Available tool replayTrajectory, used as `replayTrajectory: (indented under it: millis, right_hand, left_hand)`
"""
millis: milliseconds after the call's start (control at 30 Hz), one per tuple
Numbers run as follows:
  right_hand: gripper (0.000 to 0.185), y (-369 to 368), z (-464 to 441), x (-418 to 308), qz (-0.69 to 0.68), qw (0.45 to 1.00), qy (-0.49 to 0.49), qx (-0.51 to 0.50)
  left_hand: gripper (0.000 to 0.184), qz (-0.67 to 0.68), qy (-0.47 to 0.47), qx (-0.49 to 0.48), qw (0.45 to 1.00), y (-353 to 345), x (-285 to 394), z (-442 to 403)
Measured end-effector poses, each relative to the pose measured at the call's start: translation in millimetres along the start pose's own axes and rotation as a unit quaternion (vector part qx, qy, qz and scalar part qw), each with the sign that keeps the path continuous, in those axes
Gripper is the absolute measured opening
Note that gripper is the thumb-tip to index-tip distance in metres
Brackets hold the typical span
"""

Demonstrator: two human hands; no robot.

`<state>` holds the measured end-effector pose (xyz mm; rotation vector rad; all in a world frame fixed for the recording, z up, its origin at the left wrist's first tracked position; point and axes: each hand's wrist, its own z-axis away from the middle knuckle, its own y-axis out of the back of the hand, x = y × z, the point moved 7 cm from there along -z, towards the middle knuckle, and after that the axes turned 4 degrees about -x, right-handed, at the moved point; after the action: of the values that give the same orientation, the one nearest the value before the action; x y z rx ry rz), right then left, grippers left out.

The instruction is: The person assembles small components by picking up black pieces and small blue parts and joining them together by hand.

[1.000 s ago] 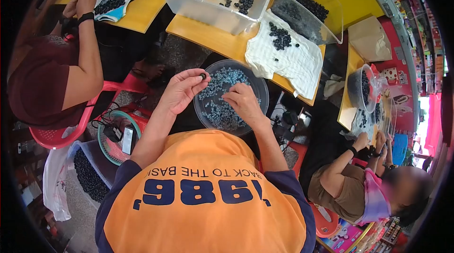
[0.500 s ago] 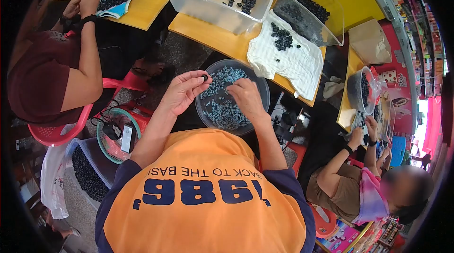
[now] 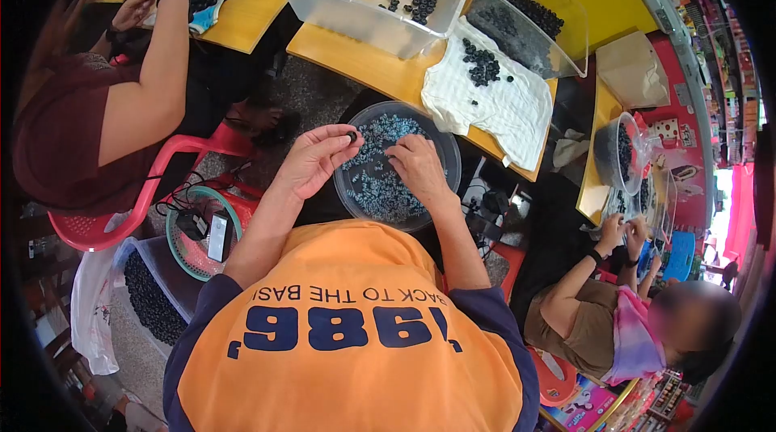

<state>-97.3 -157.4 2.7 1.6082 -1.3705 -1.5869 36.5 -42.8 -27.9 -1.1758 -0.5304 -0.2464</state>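
Observation:
My left hand (image 3: 311, 164) pinches a small round black part (image 3: 352, 136) between thumb and fingertips, above the left rim of a round dark basin (image 3: 454, 159). The basin stands in front of me and holds a loose layer of small blue-grey pieces (image 3: 380, 183). Over its right half is my right hand (image 3: 419, 168), thumb and fingers drawn together. Whatever lies between those fingertips is too small or hidden to make out. A gap separates my two hands.
A clear bin (image 3: 376, 28) of black parts stands on the yellow table (image 3: 356, 56), beside a white cloth (image 3: 485, 113) with more of them. A teal basket (image 3: 174, 242) holds a phone (image 3: 218, 236). Co-workers sit left and right; a bag of black parts (image 3: 149, 299) stands lower left.
My hands have barely shifted; the right fingertips sit slightly lower. The left co-worker's arm has reached toward the black parts on the table. The right co-worker's hands have come closer together.

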Motion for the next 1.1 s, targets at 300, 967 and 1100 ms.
replayTrajectory:
  millis: [300, 967, 1100]
  right_hand:
    - [0.014, -7, 1, 2, -0.002, 1.000, -0.012, -0.012]
    - [0.016, 59, -11, -45, -0.236, 0.960, -0.122, 0.088]
    - [0.015, 57, -10, -50, -0.164, 0.978, -0.055, 0.114]
  left_hand:
    - [0.022, -0.009, 0.002, 0.007, 1.000, -1, -3, 1]
    - [0.024, -0.105, 0.008, -0.009, 0.994, -21, -20, 5]
    - [0.025, -0.135, -0.018, -0.011, 0.991, -26, -22, 5]
